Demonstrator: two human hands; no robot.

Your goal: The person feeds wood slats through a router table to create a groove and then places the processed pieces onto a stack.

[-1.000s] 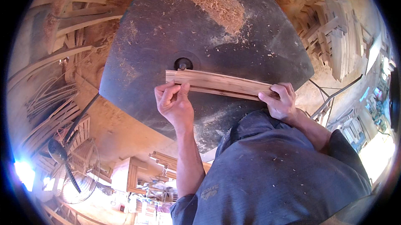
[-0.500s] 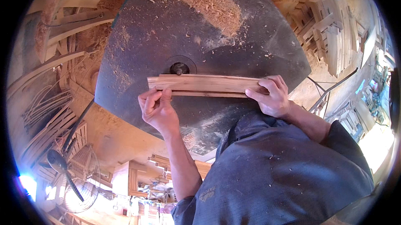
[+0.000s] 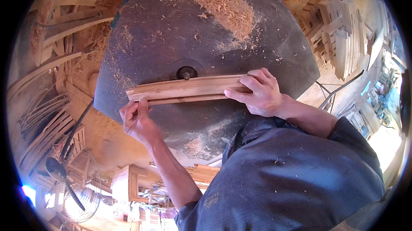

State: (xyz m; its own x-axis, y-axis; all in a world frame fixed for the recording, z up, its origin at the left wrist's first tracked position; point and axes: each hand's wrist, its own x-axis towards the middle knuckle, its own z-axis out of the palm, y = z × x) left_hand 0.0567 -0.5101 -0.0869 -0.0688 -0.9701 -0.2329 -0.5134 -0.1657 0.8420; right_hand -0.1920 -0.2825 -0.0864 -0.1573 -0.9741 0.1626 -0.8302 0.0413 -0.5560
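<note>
Worktop: the dark worktop [image 3: 146, 51] is the widest thing. Its near edge meets the person's shirt [image 3: 279, 175], so room looks narrow there; the surface reaches well beyond the wood on the far side and to the right.
Wood pile: this pile [image 3: 343, 38] lies past the right edge, apart from both hands.
Shavings: the heap [image 3: 229, 10] lies toward the far side, well apart from the wood, with small chips scattered around.
Wood piece: the long wood piece [image 3: 184, 87] lies crosswise over the worktop, slightly slanted, its left end nearer to the worktop's left-near edge. Whether it is one or two layers, one cannot tell.
Right hand: its fingers are closed over the right end, thumb on the near side, probably for steady guiding [image 3: 261, 93].
Left hand: its fingers pinch the left end, perhaps to keep them away from the spindle [image 3: 139, 121].
Spindle: it stands in a round hole just beyond the wood's far edge; contact is unclear [image 3: 186, 75].
</note>
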